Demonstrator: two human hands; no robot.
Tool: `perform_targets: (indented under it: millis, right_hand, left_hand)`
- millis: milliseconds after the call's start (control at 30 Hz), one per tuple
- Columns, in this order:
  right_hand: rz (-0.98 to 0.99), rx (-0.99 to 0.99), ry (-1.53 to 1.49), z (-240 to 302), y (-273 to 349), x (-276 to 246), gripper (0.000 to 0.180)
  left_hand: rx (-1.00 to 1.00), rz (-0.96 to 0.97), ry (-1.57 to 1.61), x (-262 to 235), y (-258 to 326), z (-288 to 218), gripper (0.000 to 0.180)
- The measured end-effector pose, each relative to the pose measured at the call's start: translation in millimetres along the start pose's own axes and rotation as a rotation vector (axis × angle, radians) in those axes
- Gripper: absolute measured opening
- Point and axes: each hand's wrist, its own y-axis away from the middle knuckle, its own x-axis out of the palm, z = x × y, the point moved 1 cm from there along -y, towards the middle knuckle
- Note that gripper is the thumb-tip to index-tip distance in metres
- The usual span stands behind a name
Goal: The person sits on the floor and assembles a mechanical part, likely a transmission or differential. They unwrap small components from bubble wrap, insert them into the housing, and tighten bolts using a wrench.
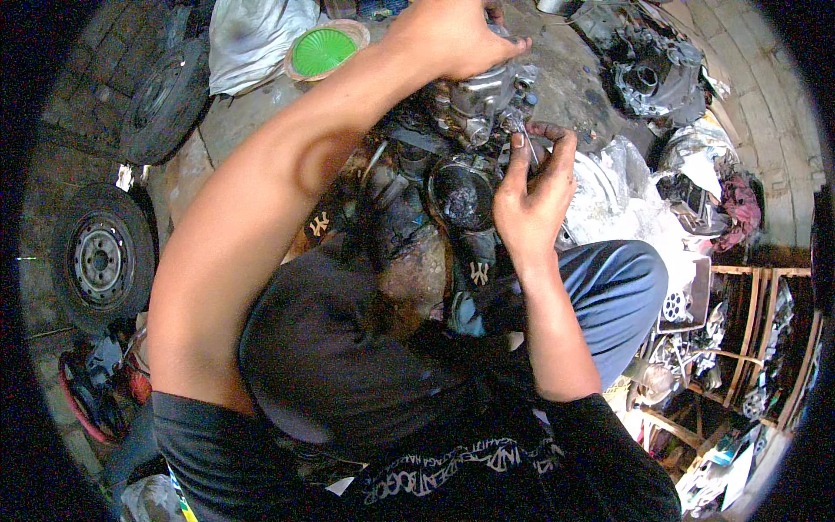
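A greasy metal engine casing (474, 104) stands on the ground in front of me. My left hand (461, 39) reaches over its far top, thumb stretched to the right and the other fingers partly hidden; it appears to hold the casing steady. On the casing's near right side, my right hand (535, 196) is closed, thumb and fingers pinching a thin metal rod (528, 146) whose upper end meets the casing. The rod's exact kind cannot be made out. Just nearer lies a round dark pan-like part (463, 193), between my feet.
Crumpled clear plastic (622, 178) lies to the right. Beyond it sits another dirty engine housing (657, 74). A green dish (324, 52) and a white sack (257, 43) are at the far left, with a wheel (100, 258) further left. Wooden shelving (757, 339) holds parts at right.
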Motion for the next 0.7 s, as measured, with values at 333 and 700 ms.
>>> perform_targets:
  millis: [333, 700]
  right_hand:
    - [-0.064, 0.025, -0.024, 2.3, -2.1, 15.8, 0.008]
    - [-0.206, 0.124, -0.046, 2.3, 0.6, 40.8, 0.011]
  left_hand:
    - [-0.16, -0.041, -0.02, 1.3, -2.3, -11.7, 0.048]
    - [-0.205, -0.092, -0.064, 11.4, -11.0, -11.6, 0.05]
